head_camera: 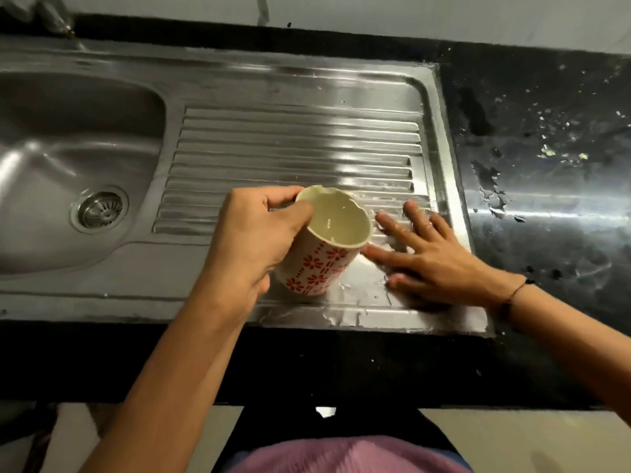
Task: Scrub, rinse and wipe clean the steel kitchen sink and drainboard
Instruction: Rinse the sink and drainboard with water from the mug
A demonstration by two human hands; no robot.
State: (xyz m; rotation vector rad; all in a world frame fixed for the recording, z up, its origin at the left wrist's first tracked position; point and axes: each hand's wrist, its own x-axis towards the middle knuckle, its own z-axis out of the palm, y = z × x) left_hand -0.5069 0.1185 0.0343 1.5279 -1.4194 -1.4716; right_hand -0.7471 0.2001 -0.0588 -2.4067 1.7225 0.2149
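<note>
The steel sink bowl (pixel 68 158) with its round drain (pixel 100 209) lies at the left. The ribbed drainboard (pixel 293 148) stretches to its right and looks wet near the front. My left hand (pixel 252 240) grips a white cup with red flower pattern (pixel 321 264), tilted over the drainboard's front part, with some water inside. My right hand (pixel 430 254) lies flat with spread, straight fingers on the wet steel just right of the cup.
A black stone counter (pixel 546 165) with water drops and small bits of debris borders the drainboard on the right. A tap (pixel 58 22) shows at the top left. The counter's front edge runs below my forearms.
</note>
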